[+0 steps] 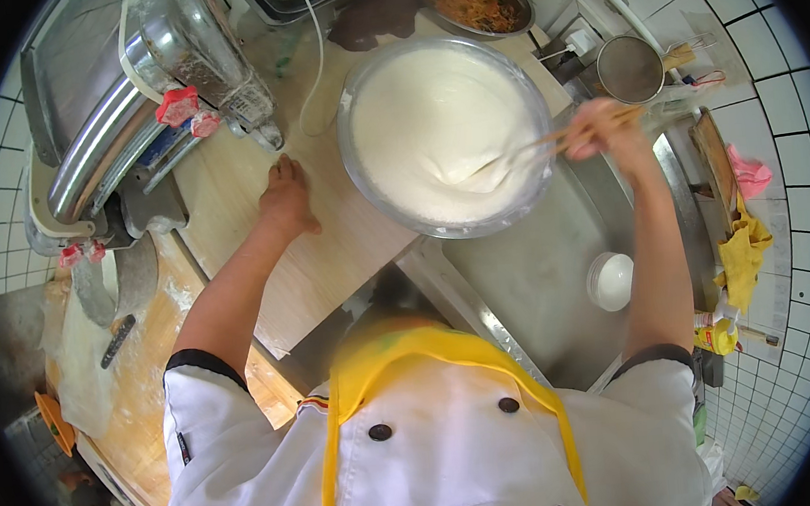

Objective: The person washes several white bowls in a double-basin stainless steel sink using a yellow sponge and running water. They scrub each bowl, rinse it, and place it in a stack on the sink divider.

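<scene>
A wide metal bowl point(353, 158) of thick white batter point(430, 115) stands on a pale wooden board point(369, 245), its front right part over a steel sink. My right hand point(599, 131) grips wooden chopsticks point(554, 137) at the bowl's right rim; it is slightly blurred. Their far ends dip into the batter, where a swirl and ridges show. My left hand point(288, 199) rests on the board left of the bowl, holding nothing, with the thumb apart from the fingers. Just beyond its fingertips is the foot of a dough roller machine point(104, 145).
The steel sink point(521, 279) holds a stack of white bowls point(611, 282). A metal bowl of shredded orange food point(478, 3) stands at the back. A sieve point(630, 69) hangs near a plugged-in socket. On the left, a floured wooden worktop point(154, 415) bears a black-handled tool point(118, 341).
</scene>
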The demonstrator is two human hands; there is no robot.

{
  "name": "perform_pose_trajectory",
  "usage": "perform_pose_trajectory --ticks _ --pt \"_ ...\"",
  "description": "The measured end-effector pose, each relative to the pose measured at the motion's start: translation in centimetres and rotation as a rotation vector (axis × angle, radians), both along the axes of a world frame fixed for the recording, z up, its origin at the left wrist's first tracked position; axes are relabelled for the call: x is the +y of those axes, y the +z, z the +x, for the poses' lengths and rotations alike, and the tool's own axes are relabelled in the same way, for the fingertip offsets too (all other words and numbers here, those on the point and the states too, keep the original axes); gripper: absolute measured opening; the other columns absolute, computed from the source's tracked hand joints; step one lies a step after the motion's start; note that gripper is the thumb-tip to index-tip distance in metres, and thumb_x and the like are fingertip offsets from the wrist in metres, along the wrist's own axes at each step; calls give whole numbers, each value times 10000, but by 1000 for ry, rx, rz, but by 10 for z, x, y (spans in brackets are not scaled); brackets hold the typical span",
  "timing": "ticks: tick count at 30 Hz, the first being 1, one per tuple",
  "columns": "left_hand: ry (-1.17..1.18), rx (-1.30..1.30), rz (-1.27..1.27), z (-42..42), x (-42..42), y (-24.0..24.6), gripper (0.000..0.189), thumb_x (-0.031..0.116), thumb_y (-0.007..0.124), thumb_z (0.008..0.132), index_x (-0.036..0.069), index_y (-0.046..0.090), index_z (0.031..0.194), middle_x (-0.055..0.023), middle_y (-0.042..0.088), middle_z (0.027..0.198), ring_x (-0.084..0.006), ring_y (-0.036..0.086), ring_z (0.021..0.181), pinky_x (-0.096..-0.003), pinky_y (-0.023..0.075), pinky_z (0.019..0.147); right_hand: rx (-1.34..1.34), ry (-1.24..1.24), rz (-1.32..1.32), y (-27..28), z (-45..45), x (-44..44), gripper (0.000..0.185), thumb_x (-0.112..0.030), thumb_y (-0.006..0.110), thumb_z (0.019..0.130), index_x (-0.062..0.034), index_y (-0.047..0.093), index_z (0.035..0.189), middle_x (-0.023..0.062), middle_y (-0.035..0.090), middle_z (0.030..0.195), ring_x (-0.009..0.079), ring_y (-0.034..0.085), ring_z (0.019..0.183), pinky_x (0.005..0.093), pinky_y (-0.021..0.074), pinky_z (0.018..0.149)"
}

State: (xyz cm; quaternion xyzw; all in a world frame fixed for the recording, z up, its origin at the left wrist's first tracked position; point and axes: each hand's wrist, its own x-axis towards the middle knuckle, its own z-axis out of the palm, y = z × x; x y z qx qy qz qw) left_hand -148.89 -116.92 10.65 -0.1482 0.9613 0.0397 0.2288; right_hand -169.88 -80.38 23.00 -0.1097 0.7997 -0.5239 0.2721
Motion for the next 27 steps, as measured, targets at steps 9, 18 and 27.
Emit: perform_pose_trajectory --ticks 9,18,27 --pt "-13 36 35 2 -3 -2 1142 274 824 437 -78 206 1330 -262 191 1403 -380 235 1286 -369 356 1007 71 -10 -50 -11 4 -11 288 -280 533 877 -7 608 822 91 628 756 149 625 679 257 514 618" --pt "-6 12 -9 -1 0 -2 1134 269 819 442 -70 203 1332 -245 186 1412 -359 235 1289 -363 378 991 62 -26 -72 -5 -2 0 250 -241 548 855 1 607 830 106 627 744 169 630 639 263 543 594" --pt "3 5 -1 -1 1 1 1144 271 818 443 -61 190 1339 -234 178 1418 -353 224 1295 -354 382 987 49 -72 -44 -15 3 -3 263 -255 551 862 -4 617 816 97 628 753 170 625 655 270 533 619"
